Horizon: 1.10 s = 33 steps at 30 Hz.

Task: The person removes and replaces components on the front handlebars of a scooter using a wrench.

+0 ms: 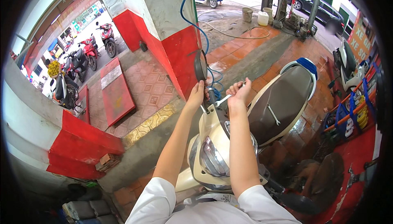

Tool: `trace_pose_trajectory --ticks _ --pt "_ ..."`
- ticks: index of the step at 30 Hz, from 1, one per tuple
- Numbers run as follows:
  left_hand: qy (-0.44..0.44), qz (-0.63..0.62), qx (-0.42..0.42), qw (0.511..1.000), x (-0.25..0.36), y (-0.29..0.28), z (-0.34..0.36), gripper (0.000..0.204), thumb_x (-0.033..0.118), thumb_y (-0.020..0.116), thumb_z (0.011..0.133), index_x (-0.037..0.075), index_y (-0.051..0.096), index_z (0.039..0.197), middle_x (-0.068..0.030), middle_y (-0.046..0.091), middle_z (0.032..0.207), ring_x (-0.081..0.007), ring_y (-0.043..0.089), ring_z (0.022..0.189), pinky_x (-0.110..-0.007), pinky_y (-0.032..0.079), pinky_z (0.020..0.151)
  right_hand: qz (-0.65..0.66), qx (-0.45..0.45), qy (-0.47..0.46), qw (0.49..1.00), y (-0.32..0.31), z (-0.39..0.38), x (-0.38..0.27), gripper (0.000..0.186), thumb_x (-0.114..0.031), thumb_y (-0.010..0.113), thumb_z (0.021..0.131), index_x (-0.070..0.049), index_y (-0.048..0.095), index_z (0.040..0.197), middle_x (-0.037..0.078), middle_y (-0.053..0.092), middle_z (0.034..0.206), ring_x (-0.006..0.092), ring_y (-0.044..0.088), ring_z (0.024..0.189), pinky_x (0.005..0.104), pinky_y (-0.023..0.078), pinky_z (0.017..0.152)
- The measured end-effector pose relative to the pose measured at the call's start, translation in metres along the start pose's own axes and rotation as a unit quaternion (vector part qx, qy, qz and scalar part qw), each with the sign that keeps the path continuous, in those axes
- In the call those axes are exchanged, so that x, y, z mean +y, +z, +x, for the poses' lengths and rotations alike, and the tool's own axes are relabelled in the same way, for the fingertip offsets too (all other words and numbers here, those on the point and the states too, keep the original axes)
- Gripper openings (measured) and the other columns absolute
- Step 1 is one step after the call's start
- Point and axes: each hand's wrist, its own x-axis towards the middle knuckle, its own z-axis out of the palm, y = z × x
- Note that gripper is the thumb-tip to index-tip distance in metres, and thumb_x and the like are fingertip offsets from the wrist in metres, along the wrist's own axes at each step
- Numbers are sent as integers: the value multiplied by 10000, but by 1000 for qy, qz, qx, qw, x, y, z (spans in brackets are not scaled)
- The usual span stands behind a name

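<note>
A cream scooter (213,158) stands in front of me, its headlight side toward my body and its brown seat (278,107) farther off to the right. My right hand (237,91) is closed around a silver wrench (223,100), whose lower end reaches the handlebar near the base of the mirror stem. Just below the round black mirror (200,65), my left hand (197,94) is closed on the mirror stem, which its fingers partly hide. A second wrench (273,115) lies loose on the seat.
To the left, a red-painted pillar (178,56) rises beside a blue hose (206,35). A red ramp (116,93) lies on the tiles beyond. At right stands a rack (348,109) with blue and orange bars. Parked motorbikes (92,52) line the street side.
</note>
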Motion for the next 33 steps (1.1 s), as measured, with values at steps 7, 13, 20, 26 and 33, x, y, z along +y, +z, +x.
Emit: trace_pose_trajectory --ticks 7,13,20,26,33 --pt "23 -52 -13 998 -16 -9 6 371 484 394 1046 118 451 1012 31 433 725 -102 489 637 -291 472 612 3 106 97 990 -51 46 29 446 -460 347 941 -161 328 610 -25 204 489 144 154 422 314 195 460" --pt "24 -30 -8 999 -14 -8 7 366 480 377 1051 121 433 1007 26 426 722 -106 485 629 -292 457 601 -27 147 104 983 -53 52 47 406 -420 340 936 -152 323 630 -23 189 506 147 161 421 314 189 460" --pt "34 -26 -18 999 -14 -4 6 356 463 360 1059 116 426 1017 24 425 719 -111 483 624 -294 446 595 -14 144 137 980 -61 52 37 370 -384 312 946 -141 348 669 -26 220 517 140 207 439 314 268 482" --pt "47 -26 -13 998 -14 -11 0 340 448 357 1063 118 421 1014 20 423 714 -109 480 608 -287 435 580 6 102 165 981 -64 49 40 332 -329 282 984 -115 409 764 -14 263 527 148 241 437 350 368 585" --pt "72 -15 15 997 -22 -8 9 339 439 351 1065 110 417 1021 7 433 700 -108 481 587 -289 438 561 -80 73 155 982 -66 71 54 314 -335 286 1058 -88 410 907 -7 252 529 144 204 432 339 381 611"
